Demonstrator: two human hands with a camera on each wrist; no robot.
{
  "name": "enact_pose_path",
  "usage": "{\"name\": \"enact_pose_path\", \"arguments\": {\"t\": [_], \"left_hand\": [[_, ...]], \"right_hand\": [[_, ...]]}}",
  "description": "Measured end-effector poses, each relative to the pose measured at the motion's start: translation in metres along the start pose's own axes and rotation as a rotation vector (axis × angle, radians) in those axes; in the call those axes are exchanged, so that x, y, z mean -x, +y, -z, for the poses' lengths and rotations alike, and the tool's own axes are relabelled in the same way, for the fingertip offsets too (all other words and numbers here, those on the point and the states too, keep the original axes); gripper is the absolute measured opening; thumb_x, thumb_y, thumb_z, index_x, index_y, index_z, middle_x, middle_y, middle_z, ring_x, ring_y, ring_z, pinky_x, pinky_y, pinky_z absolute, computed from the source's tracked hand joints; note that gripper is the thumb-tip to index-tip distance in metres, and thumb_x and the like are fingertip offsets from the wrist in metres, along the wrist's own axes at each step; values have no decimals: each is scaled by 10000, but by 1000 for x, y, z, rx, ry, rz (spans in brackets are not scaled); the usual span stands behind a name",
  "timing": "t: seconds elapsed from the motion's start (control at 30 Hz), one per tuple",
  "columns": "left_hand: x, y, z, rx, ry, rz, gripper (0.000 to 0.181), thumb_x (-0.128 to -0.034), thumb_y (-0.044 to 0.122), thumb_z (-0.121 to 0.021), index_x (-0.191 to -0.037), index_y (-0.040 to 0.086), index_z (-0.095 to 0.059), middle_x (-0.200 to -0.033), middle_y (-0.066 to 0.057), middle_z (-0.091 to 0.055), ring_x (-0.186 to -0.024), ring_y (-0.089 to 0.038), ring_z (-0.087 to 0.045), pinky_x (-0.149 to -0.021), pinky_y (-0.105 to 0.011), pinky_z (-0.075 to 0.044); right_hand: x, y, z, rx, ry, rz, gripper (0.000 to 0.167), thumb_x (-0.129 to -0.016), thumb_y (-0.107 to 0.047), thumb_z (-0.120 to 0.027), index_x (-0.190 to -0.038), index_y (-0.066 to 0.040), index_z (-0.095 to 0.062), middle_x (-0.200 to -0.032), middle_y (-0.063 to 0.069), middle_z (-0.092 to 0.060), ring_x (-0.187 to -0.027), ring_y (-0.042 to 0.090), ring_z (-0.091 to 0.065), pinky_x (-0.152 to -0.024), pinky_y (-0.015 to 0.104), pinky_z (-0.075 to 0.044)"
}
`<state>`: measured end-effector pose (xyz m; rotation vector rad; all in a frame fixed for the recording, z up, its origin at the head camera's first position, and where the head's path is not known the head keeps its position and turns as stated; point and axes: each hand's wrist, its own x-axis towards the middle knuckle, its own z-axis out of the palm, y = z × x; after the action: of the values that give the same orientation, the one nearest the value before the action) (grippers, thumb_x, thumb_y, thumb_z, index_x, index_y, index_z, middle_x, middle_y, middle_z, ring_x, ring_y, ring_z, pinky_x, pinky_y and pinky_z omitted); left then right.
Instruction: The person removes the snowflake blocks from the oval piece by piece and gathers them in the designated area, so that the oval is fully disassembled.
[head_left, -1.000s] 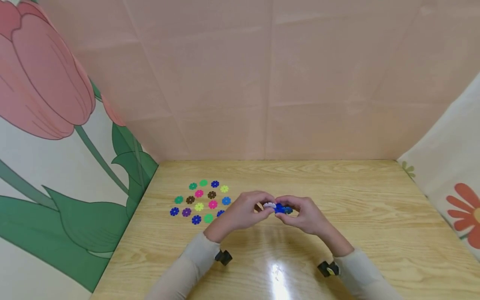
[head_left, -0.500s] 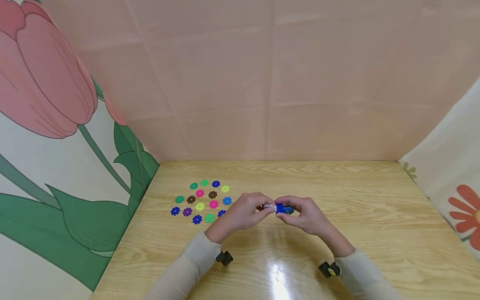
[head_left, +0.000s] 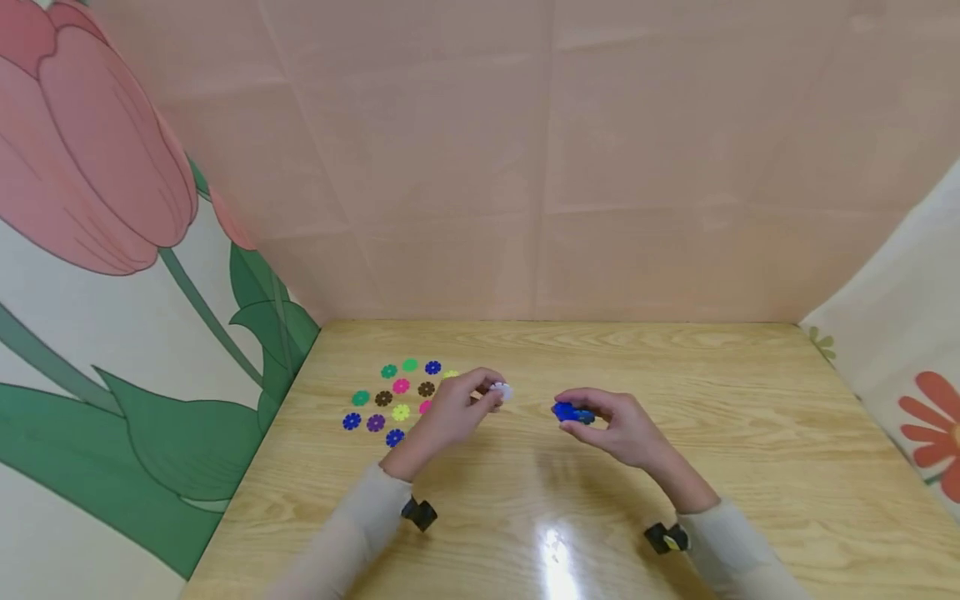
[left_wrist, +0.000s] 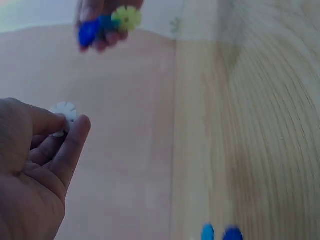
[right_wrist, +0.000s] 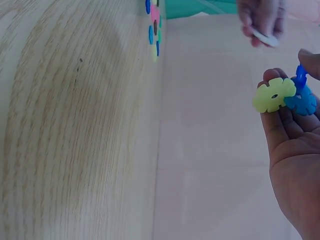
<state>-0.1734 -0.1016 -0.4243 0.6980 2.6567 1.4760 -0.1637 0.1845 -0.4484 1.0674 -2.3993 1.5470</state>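
A white notched disc (left_wrist: 65,111), shaped like a small flower, is pinched between the thumb and fingers of my left hand (head_left: 452,408). My right hand (head_left: 632,429) holds a small chain of joined flower discs above the table. In the right wrist view that chain shows a yellow disc (right_wrist: 272,95), a light blue disc (right_wrist: 301,102) and a dark blue disc (right_wrist: 300,76) set at an angle to it. The white disc is apart from the chain, with a gap between the two hands.
Several loose flower discs lie spread on the left of the wooden table (head_left: 712,392), among them a purple disc (head_left: 376,422), a brown disc (head_left: 384,398) and a green disc (head_left: 361,398). My left forearm and hand cover some. A pink backdrop (head_left: 540,167) stands behind the table.
My left hand has moved left and away from the right hand, taking the white disc with it. The right hand keeps the chain and has shifted slightly right.
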Motion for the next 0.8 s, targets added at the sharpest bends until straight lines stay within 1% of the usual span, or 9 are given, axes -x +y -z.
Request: {"name": "enact_pose_path", "arguments": {"t": [0.1,0.2,0.27,0.37,0.43,0.5,0.73,0.8], "left_hand": [[1,-20,16,-6,61,53,187,-1031,130,-599,-1193,79,-675,-1052,-48,-683,-896,-134,-690,-749,-262,-600],[0,-45,35,-3,146,120,203,-1015,130,-627,-1200,78,-693,-1044,-62,-673,-878,-156,-694,-736,-333,-612],[0,-62,48,4,205,187,221,-1007,139,-642,-1215,86,-696,-1026,-69,-678,-861,-171,-703,-744,-376,-615],[0,-86,67,40,274,283,254,-988,129,-671,-1235,72,-683,-1036,-103,-675,-870,-203,-717,-799,-442,-609],[0,-99,78,45,298,344,277,-976,136,-688,-1244,67,-670,-1054,-116,-676,-887,-212,-724,-832,-458,-602],[1,-110,87,51,313,385,289,-976,146,-691,-1249,61,-656,-1075,-127,-670,-907,-218,-724,-855,-461,-596],[3,-143,110,59,373,481,285,-988,180,-679,-1234,38,-651,-1049,-145,-674,-907,-272,-707,-800,-400,-608],[5,-152,116,40,386,509,287,-989,205,-680,-1230,50,-654,-1043,-135,-676,-907,-279,-701,-788,-394,-604]], "right_hand": [[1,1,1,-5,-4,-2,286,-909,15,-725,-1191,-23,-689,-1062,108,-750,-928,97,-694,-830,186,-560],[2,2,1,-11,-10,-13,285,-911,9,-726,-1190,-31,-692,-1062,94,-751,-931,84,-689,-841,177,-553],[3,2,2,-13,-13,-18,283,-913,5,-726,-1191,-34,-693,-1065,80,-750,-934,81,-687,-847,178,-552],[3,2,2,-8,-16,-18,285,-913,2,-726,-1194,-29,-691,-1068,78,-749,-935,82,-687,-841,181,-555],[3,3,2,-4,-17,-19,287,-915,3,-724,-1197,-31,-690,-1072,77,-748,-937,81,-686,-839,183,-556],[3,4,2,-2,-19,-17,287,-916,4,-722,-1199,-24,-688,-1074,78,-748,-940,80,-686,-836,185,-557],[2,5,1,-3,-23,-17,286,-918,-1,-722,-1201,-11,-685,-1080,83,-747,-948,83,-686,-849,186,-555],[2,5,1,-5,-26,-20,286,-921,-6,-721,-1205,-19,-685,-1083,84,-745,-952,81,-686,-855,185,-553]]}}
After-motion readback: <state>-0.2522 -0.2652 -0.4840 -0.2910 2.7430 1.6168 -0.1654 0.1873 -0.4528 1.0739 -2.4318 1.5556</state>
